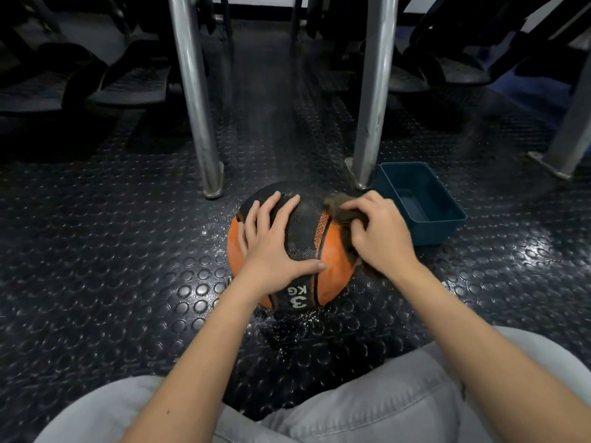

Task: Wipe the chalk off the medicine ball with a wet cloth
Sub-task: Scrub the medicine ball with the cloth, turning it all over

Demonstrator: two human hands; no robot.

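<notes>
Pebbled rubber ball [307,231], matt, dusty at centre; studded rubber floor [128,251] shiny; smooth plastic tub [425,231] at right; brushed metal posts [195,91] above; damp cloth [343,212].

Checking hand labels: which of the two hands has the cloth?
The right hand grips the cloth on the medicine ball; the left hand lies flat on it, holding nothing.

The ball [305,233] is orange with black textured bands and is marked "3 KG" in white on its near side. It sits on the floor [128,251] at mid-scene, with pale smears on its orange panels. The cloth [343,208], dark brown and bunched, lies against the ball's upper right side, gripped by the right hand [380,235].
</notes>
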